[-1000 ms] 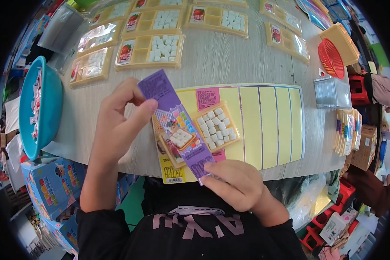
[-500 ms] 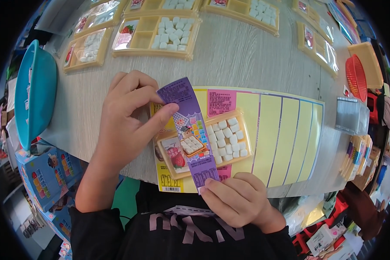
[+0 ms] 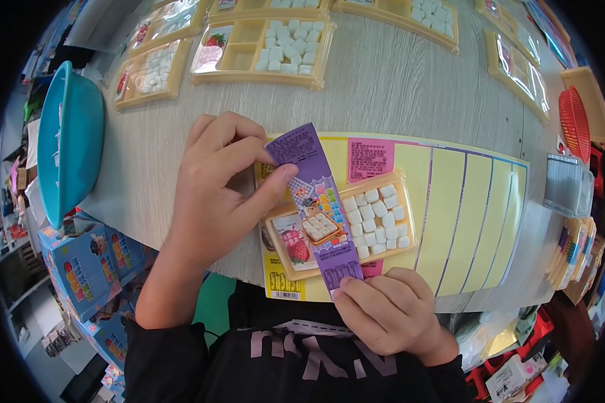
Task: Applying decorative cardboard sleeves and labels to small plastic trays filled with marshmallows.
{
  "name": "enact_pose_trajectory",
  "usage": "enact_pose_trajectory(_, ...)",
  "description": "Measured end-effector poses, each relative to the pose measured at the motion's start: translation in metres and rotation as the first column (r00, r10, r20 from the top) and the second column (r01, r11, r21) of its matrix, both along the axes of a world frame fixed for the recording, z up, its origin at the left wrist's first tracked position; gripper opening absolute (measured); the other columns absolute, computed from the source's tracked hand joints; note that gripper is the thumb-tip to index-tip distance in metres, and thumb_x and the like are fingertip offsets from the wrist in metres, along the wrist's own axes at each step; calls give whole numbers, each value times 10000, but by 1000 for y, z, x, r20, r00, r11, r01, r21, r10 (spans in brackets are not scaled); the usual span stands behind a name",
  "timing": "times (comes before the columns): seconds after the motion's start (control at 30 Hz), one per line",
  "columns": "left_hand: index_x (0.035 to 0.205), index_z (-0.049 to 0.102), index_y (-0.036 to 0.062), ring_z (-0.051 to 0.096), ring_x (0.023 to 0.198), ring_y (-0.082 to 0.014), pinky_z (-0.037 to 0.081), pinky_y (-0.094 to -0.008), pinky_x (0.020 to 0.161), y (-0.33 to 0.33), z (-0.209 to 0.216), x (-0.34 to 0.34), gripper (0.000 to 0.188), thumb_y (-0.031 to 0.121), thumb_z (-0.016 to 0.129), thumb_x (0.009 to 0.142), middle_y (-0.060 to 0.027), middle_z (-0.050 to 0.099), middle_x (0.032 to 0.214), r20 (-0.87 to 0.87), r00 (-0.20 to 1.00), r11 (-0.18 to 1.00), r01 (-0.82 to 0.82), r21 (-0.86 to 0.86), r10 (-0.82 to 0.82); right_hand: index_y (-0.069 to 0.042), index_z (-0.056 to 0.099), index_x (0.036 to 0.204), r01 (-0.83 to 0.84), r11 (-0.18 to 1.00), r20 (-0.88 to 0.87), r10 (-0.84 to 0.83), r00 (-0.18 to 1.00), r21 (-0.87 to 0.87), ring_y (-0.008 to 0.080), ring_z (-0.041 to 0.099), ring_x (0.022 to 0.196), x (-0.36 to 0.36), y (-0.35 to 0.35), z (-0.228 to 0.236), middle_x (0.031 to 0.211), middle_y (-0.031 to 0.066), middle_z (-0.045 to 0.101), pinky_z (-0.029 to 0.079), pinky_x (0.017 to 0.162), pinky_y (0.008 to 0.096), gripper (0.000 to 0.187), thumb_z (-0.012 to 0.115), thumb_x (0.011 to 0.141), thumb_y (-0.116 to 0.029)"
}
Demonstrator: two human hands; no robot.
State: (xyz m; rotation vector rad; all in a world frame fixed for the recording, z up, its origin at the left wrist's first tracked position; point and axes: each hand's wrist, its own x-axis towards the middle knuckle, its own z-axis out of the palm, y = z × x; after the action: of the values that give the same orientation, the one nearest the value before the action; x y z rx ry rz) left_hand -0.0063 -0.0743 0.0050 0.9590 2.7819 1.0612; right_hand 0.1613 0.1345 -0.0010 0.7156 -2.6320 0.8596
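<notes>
A long purple printed sticker (image 3: 316, 168) is stretched between my hands, slanting across a cream plastic tray (image 3: 409, 208). My left hand (image 3: 228, 178) pinches its upper end between thumb and fingers. At the lower end, my right hand (image 3: 386, 305) grips the other tip, with its fingers curled. White, marshmallow-like pieces (image 3: 380, 225) fill the tray's right part, and a strawberry-printed packet (image 3: 296, 242) lies in its left part. Whether the sticker touches the tray cannot be made out. Beneath the tray lies a yellow sticker sheet (image 3: 444, 221) with a pink and a yellow printed strip on it.
Similar wrapped trays (image 3: 262, 54) line the far side of the table. A teal basin (image 3: 70, 144) stands at the left, above blue printed boxes (image 3: 87, 262). On the right are a red basket (image 3: 574, 114) and a clear plastic box (image 3: 568, 185).
The whole scene has shifted slightly right in the picture. Both hands keep their hold on the purple sticker, which lies at nearly the same slant over the tray.
</notes>
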Motion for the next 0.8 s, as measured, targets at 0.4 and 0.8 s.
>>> enact_pose_trajectory(0.4,801,618,23,520,875,-298,427,-389,767,6,-2,11,181,107,770,749,-102,589,920,-194,980,985,11,-173,-45,-91,711,917,20,999,48,-22,999,35,168,585,870,2,-5,-1,1007,9,665,490,714,331,199,734,720,-80)
enact_pose_trajectory(0.8,855,625,73,536,893,-283,431,-411,786,3,-1,6,157,179,726,798,-69,567,910,-302,945,985,83,-150,-126,-112,699,947,-189,979,297,204,933,-78,219,595,845,-20,23,57,1092,27,640,480,742,352,218,741,733,-111)
